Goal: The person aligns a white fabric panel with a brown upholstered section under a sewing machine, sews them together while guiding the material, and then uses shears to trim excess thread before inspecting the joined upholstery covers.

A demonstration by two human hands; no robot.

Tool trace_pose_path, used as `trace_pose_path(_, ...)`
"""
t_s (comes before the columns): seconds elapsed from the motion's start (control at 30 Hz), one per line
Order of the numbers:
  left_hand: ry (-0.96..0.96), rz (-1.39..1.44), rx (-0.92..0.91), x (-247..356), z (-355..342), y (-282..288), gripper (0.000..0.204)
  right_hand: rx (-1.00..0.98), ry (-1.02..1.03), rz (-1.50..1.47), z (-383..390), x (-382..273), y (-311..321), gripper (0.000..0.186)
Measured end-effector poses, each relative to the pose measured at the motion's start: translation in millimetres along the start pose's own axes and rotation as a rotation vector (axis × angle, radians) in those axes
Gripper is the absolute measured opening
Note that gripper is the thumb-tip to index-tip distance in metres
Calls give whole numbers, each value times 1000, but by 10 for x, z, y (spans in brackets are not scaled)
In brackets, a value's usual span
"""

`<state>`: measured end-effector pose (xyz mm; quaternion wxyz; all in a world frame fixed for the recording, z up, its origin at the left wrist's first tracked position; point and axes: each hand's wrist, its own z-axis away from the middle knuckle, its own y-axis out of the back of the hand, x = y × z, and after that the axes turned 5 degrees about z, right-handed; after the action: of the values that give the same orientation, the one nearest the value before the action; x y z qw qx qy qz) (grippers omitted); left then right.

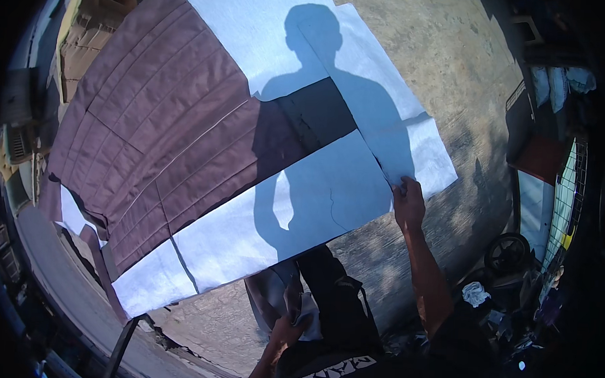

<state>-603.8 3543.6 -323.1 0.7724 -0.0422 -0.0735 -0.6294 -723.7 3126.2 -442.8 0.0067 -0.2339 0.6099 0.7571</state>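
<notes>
A large maroon fabric panel (126, 124) with stitched lines lies spread out before me. White sheet material (269, 25) covers its far side, and a wide white strip (205, 242) runs along its near edge. Between them a dark grey patch (323, 112) shows. My right hand (410, 204) is closed on the near edge of the white material at the right, fingertips on top, thumb partly hidden. Low in front of my body, my left hand (288, 333) is closed around a bunched greyish-brown cloth (271, 296) that hangs beside my dark trousers. My shadow falls across the panel.
Rough concrete ground (423, 45) extends beyond and beneath the panel. At the right are a black wheel (507, 252), crumpled white scrap (475, 294) and a wire rack (567, 194). Cardboard boxes (86, 51) stand at far left; a dark metal bar (121, 348) is at lower left.
</notes>
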Motion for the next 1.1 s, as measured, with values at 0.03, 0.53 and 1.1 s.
trace_pose_path(0.03,18,-7,-14,49,22,24,63,3,-8,-2,-3,86,10,46)
trace_pose_path(0.53,50,23,-86,134,12,166,64,90,-383,-1411,-584,-613,902,39)
trace_pose_path(1.1,54,27,-73,48,-53,216,65,-109,-860,-903,-3,340,284,38)
